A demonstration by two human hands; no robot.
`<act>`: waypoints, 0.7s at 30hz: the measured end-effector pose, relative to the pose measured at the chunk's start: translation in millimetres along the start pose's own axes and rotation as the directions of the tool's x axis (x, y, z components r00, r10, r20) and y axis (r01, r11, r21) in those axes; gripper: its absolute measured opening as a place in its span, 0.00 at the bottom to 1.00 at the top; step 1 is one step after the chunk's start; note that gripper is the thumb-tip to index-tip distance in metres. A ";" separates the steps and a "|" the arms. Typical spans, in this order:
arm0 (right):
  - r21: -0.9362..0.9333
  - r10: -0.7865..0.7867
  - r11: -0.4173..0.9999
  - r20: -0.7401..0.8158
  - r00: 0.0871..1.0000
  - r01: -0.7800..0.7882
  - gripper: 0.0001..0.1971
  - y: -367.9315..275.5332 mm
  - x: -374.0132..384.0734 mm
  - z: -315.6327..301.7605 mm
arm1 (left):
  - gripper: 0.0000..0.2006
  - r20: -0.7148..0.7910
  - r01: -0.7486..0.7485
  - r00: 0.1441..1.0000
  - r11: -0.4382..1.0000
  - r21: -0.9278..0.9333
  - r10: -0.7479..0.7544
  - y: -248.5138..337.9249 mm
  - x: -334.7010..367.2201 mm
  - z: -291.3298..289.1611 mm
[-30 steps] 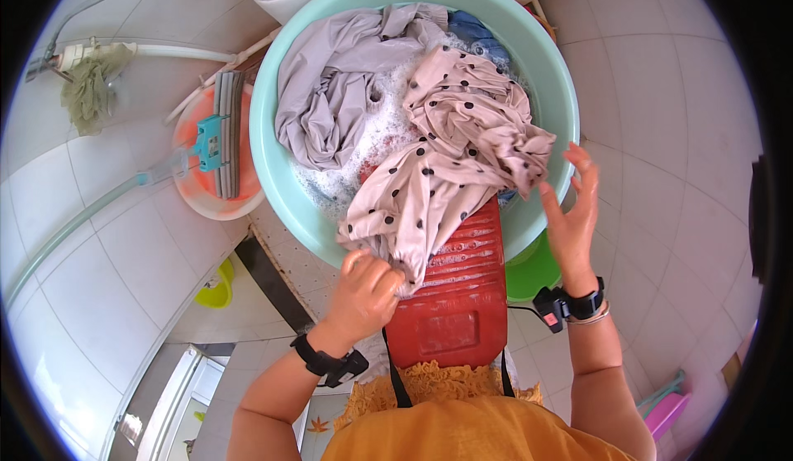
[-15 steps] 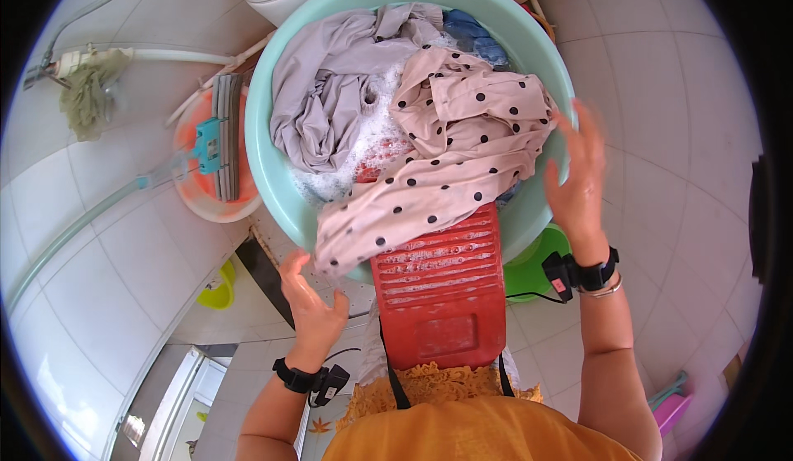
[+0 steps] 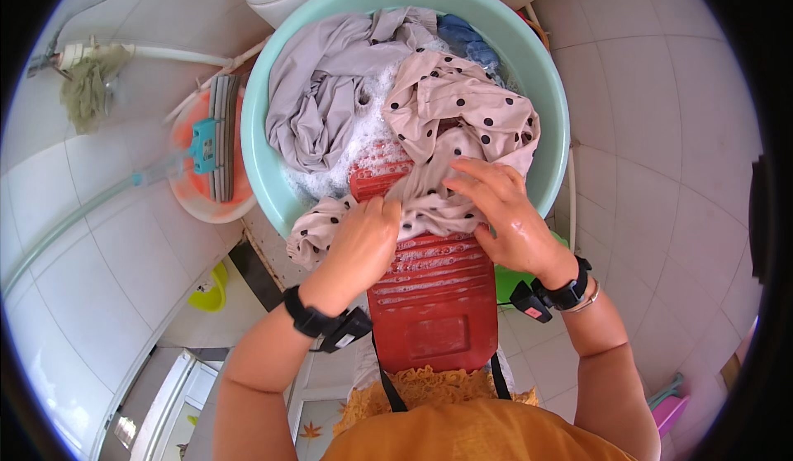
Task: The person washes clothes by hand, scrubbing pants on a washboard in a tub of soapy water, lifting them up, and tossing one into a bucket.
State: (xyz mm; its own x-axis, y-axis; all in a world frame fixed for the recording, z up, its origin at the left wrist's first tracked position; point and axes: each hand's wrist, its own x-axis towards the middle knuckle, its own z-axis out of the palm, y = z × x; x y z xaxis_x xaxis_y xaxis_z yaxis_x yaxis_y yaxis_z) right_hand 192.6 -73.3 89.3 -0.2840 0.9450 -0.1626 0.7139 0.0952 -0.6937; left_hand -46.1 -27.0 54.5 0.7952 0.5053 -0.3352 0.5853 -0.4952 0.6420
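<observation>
- While both hands lean in over the red washboard (image 3: 434, 312), the spotted cloth (image 3: 462, 102) lies bunched across its ridges, its upper part heaped in the tub.
- The left hand (image 3: 363, 242) rests on the cloth with its knuckles up and fingers curled downward; the fingertips are hidden, so I cannot tell how firmly they grip.
- The right hand (image 3: 512, 225) is partly open over the cloth – fingers loosely bent and spread, thumb apart and lower, by the cloth's near edge – and is not clenched around it.
- A loose end of the cloth pokes out beyond the left hand, over the near-left rim of the pale green tub (image 3: 555, 130).
- Inside the tub, a grey cloth (image 3: 318, 118) lies on the left, a blue cloth (image 3: 467, 38) at the far side, and white suds (image 3: 369, 126) between the grey and spotted ones.
- The washboard slopes from the suds toward the person's lap.
- Left of the tub, a mop (image 3: 221, 139) leans in an orange basin (image 3: 183, 182); a green basin (image 3: 512, 283) shows below the right hand.
</observation>
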 end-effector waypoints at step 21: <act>0.931 0.125 0.187 -0.339 0.932 0.314 0.23 -44.3 64.6 -50.1 | 0.47 -0.557 -0.054 0.831 0.995 -0.086 -0.003 -39.0 63.3 -45.7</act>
State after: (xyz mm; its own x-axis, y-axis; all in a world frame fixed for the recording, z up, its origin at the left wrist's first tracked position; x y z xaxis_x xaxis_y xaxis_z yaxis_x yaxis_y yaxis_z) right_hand 174.7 -0.7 144.7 0.0417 0.9991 -0.0003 -0.5510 0.0227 -0.8342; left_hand -25.8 56.6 39.8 0.5702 0.8149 0.1033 0.5261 -0.4589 0.7160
